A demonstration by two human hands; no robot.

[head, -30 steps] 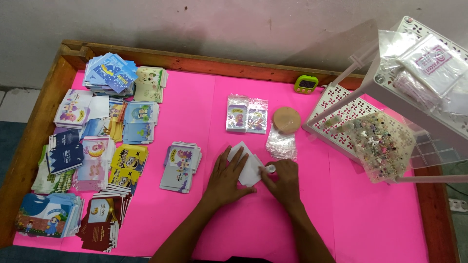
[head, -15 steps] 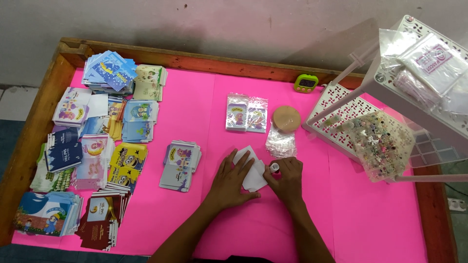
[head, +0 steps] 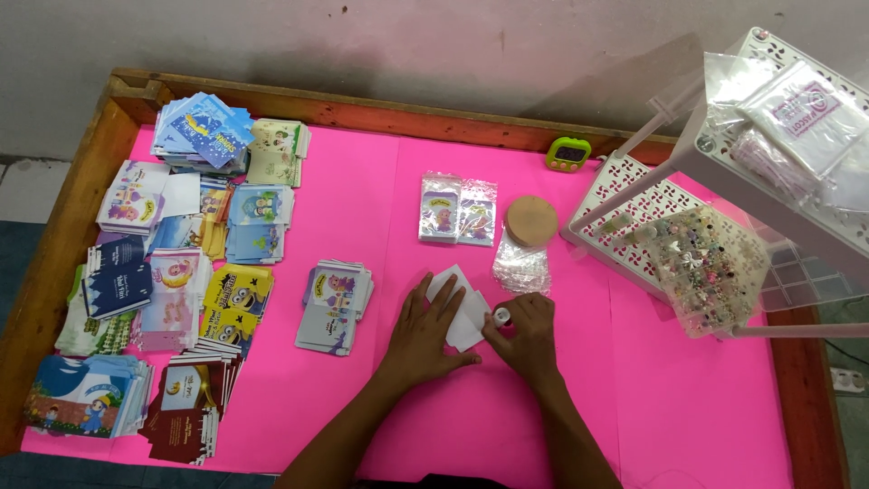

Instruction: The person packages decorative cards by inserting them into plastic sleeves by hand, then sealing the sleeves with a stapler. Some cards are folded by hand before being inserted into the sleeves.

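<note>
My left hand [head: 425,333] lies flat, fingers spread, pressing down a white folded paper piece [head: 462,312] on the pink table cover [head: 362,208]. My right hand [head: 528,330] is closed around a small tube with a white cap [head: 501,316], its tip touching the right edge of the white piece. Just beyond my right hand lies a clear crinkled plastic bag [head: 522,265] and a round brown lid [head: 530,220]. Two small printed packets in clear sleeves [head: 458,209] lie further back.
Several stacks of colourful printed cards [head: 172,272] fill the left side, with one stack [head: 333,294] near my left hand. A white perforated rack [head: 724,199] holding plastic bags of beads stands at right. A small green timer [head: 568,154] sits by the wooden rim [head: 362,107].
My right hand slid slightly down and right along the edge of the white piece. My left hand stayed pressed on it.
</note>
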